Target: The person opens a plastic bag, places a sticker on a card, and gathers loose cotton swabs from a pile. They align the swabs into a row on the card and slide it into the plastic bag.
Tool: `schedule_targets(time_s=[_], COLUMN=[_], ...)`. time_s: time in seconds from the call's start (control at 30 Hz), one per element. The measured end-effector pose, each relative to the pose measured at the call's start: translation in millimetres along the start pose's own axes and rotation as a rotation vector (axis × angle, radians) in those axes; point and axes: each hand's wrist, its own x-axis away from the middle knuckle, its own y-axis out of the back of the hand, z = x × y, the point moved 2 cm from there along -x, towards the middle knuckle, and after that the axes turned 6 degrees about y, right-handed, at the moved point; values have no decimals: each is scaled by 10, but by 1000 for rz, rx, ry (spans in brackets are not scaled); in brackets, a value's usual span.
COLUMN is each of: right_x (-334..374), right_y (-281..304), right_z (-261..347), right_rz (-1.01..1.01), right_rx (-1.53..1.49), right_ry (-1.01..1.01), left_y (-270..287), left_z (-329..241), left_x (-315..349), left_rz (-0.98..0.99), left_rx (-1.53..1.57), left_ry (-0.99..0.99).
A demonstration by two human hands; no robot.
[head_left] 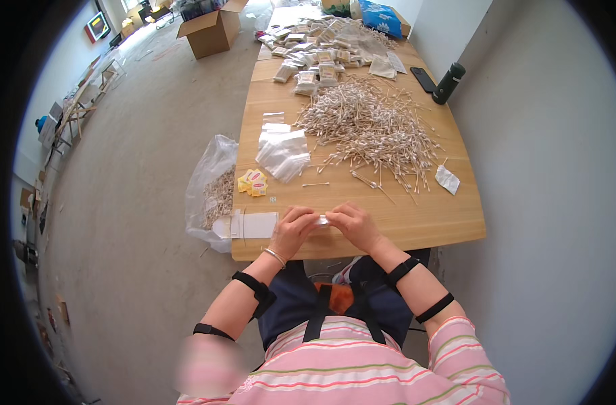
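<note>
Possible trouble, from the left: snagging of the clear plastic sack [217,154] of cotton swabs beside the table's edge, apparently open and thin enough to tear or spill. Next, scattering of the yellow-and-white cards [253,183] or flat clear bags [284,152], loose and light, by a careless sweep of the left hand [294,227]. At the near edge, loss of the small shiny packet [322,220], perhaps through slick film or uneven pressure: held between left hand and right hand [352,224], with fingertips of both pinched on opposite ends, contents hidden. Farther right, rolling of stray swabs [364,179] from the swab heap [372,125] after any bump of the tabletop [429,219].

As for materials, again from the left: crinkled transparent film; a smooth white rectangular tray [261,226], apparently cardboard; small overlapping cards; limp, glossy bags in a fanned stack; slender sticks with white tips, tangled in a low mound; pale wood with a rounded corner; a flat black phone [423,79]; crumpled white paper [448,180]; a dark cylindrical bottle [449,84].
</note>
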Motion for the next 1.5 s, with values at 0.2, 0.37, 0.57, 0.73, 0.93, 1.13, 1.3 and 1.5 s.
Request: schedule_targets(time_s=[0.2,0.37,0.57,0.73,0.93,1.13,1.3,1.5], right_x=[20,-42,-34,-23,-31,-90,-100,-239], right_y=[58,27,-39,-114,-77,-53,-43,56], right_z=[226,160,100,36,87,157,196,309], right_rz=[16,-21,-32,26,-41,-79,-65,-128], right_rx=[392,328,-172,-139,83,286,391,275], right_ry=[230,209,-225,-172,9,154,259,91], left_y=[-11,-26,-54,-108,-79,29,34,54], left_z=[-145,-28,-4,70,58,-66,-139,-39], left_x=[62,59,33,96,122,15,-2,19], left_rz=[-55,-60,123,117,38,-93,-46,-39], left_rx=[-301,-214,165,-4,9,-262,-376,-107], left_ry=[-219,-93,234,241,175,-125,-259,-23])
